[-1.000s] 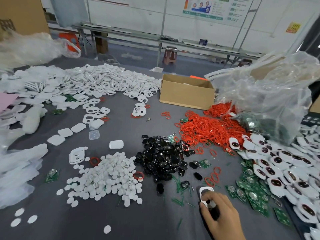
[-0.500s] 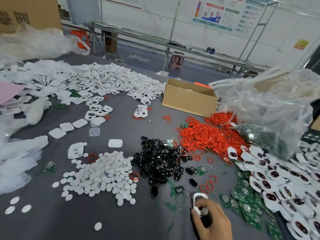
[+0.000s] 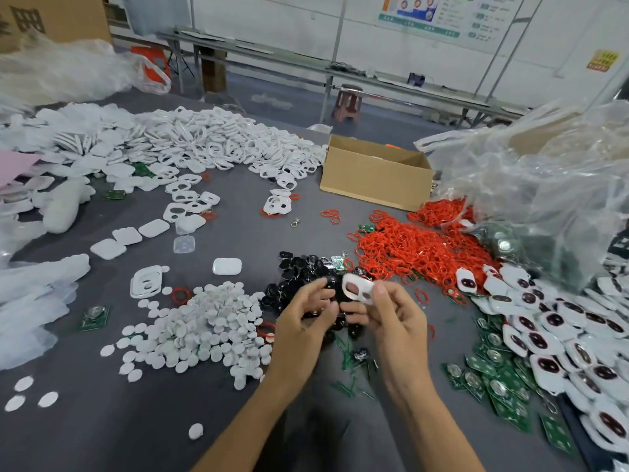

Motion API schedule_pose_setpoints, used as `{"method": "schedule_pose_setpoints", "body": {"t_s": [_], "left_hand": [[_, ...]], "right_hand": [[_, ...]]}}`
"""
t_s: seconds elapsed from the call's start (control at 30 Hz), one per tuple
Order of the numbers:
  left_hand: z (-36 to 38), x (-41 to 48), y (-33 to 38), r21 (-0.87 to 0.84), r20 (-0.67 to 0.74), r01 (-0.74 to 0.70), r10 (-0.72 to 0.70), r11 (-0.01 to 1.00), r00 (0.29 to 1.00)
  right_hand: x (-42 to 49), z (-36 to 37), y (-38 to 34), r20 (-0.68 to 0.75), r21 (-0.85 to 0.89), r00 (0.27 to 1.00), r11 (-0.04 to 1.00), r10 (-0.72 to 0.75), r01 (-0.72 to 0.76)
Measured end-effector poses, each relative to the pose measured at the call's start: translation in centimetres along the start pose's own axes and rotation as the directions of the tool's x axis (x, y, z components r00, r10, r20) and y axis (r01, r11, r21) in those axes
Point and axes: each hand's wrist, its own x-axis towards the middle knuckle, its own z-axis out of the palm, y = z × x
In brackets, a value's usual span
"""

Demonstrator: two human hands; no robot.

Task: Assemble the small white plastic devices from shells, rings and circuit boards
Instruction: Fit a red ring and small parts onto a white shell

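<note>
1. Head view: a person's two hands meet above a grey table (image 3: pixel 102 434), near centre, over the near edge of a black-parts pile (image 3: pixel 299 274).
2. The right hand (image 3: pixel 394 325) pinches a white shell (image 3: pixel 360 284) between thumb and fingertips and holds it up at a tilt. Two openings show in its face.
3. The left hand (image 3: pixel 299 328) has its fingers curled, with the tips just beside the shell. Whether it has hold of anything cannot be told.
4. White discs (image 3: pixel 204 328) are heaped left of the hands, and red rings (image 3: pixel 418 250) are spread on the table beyond them to the right.
5. Green circuit boards (image 3: pixel 493 379) lie near right, touching a spread of windowed shells (image 3: pixel 561 335) with dark centres.
6. On the far side are white frames (image 3: pixel 211 141) at left, a cardboard box (image 3: pixel 374 175) in the middle and a clear bag (image 3: pixel 544 185) at right.
</note>
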Motion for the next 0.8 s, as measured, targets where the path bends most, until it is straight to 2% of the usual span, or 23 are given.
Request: {"method": "schedule_pose_setpoints", "body": {"t_s": [0.07, 0.17, 0.27, 0.37, 0.47, 0.6, 0.7, 0.8], "left_hand": [[0.1, 0.4, -0.8, -0.099, 0.104, 0.037, -0.027, 0.994, 0.994], [0.3, 0.8, -1.2, -0.132, 0.153, 0.015, 0.005, 0.991, 0.988], [0.4, 0.4, -1.8, -0.196, 0.149, 0.026, 0.004, 0.98, 0.989], [0.3, 0.6, -1.8, -0.261, 0.042, 0.047, -0.038, 0.964, 0.998], [-0.1, 0.8, -1.9, -0.24, 0.005, 0.035, -0.035, 0.97, 0.999], [-0.5, 1.0, -1.7, -0.293, 0.0, 0.062, -0.065, 0.954, 0.998], [-0.7, 1.1, -1.5, -0.313, -0.019, 0.086, -0.097, 0.946, 0.995], [-1.1, 1.5, -1.7, -0.314, -0.029, 0.107, -0.122, 0.944, 0.992]], "right_hand": [[1.0, 0.7, 0.2, -0.003, 0.13, 0.999, 0.99, 0.048, -0.047], [1.3, 0.9, 1.1, -0.027, 0.143, 0.997, 0.988, 0.068, -0.064], [0.9, 0.7, 2.0, -0.09, 0.033, 0.995, 0.999, 0.035, -0.033], [0.5, 0.7, 2.3, -0.097, -0.129, 0.995, 0.991, 0.015, -0.027], [-0.1, 0.5, 2.3, -0.049, -0.226, 0.998, 0.973, 0.034, -0.044], [-0.7, 0.4, 2.5, 0.037, -0.315, 0.998, 0.948, 0.054, -0.039], [-0.7, 0.5, 2.4, 0.071, -0.421, 0.997, 0.906, -0.007, 0.036], [-0.4, -0.3, 2.8, 0.027, -0.534, 0.993, 0.838, -0.117, 0.113]]}}
